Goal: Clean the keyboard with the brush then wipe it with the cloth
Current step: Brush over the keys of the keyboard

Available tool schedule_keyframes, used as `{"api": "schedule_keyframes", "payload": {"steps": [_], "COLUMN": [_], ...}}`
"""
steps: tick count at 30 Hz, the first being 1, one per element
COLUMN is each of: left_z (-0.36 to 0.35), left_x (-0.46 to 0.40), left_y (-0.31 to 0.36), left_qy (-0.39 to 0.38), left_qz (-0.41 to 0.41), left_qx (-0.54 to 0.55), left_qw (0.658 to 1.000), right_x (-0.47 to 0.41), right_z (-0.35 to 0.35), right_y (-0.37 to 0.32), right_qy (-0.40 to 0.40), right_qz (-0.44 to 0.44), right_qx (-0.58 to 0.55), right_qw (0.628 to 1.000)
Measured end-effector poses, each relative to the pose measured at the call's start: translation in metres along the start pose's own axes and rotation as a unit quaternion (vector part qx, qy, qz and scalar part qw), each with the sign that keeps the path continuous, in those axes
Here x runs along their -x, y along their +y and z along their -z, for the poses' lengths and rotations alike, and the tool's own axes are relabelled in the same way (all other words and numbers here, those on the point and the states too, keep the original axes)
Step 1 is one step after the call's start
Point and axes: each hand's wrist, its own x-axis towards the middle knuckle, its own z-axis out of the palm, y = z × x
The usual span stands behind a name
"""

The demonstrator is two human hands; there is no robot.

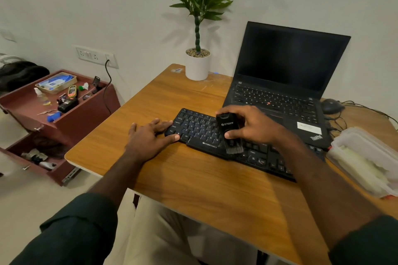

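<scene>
Your right hand [252,125] grips the black brush [229,133] with fingers and thumb curled round its body, bristles pointing down at the front edge of the keyboard [215,135] (near the brand lettering). Your left hand [150,137] lies flat with straight fingers, touching the keyboard's left end on the wooden table [193,178]. A laptop [284,75] stands open just behind.

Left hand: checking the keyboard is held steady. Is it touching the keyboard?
Touching. The head view shows the left hand flat on the table, fingertips against the keyboard's left end.
</scene>
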Motion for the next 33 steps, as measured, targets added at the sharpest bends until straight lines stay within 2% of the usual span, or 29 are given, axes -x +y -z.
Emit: {"api": "schedule_keyframes", "payload": {"steps": [4,6,13,19,25,33], "left_z": [-0.001,-0.002,-0.001,-0.001,0.002,0.0], "left_x": [-0.001,-0.002,-0.003,-0.001,0.001,0.0], "left_y": [-0.001,-0.003,-0.003,0.0,0.005,0.003], "left_qy": [-0.003,-0.006,-0.009,0.003,-0.001,-0.012], "left_qz": [0.001,0.003,0.001,-0.004,-0.004,0.003], "left_qx": [-0.007,-0.005,-0.011,-0.004,-0.003,-0.008], "left_qw": [1.0,1.0,1.0,1.0,1.0,1.0], "right_x": [-0.002,-0.007,-0.01,-0.004,-0.014,-0.027], "right_z": [-0.011,-0.022,-0.031,-0.008,-0.02,-0.05], "right_y": [-0.011,-0.014,0.002,-0.003,-0.016,-0.025], "right_qy": [0.129,0.153,0.059,-0.009,0.106,0.092], "right_qz": [0.051,0.064,0.036,0.04,0.073,0.091], "right_qx": [-0.087,-0.094,0.038,0.076,-0.026,-0.031], "right_qw": [0.987,0.982,0.997,0.996,0.991,0.991]}}
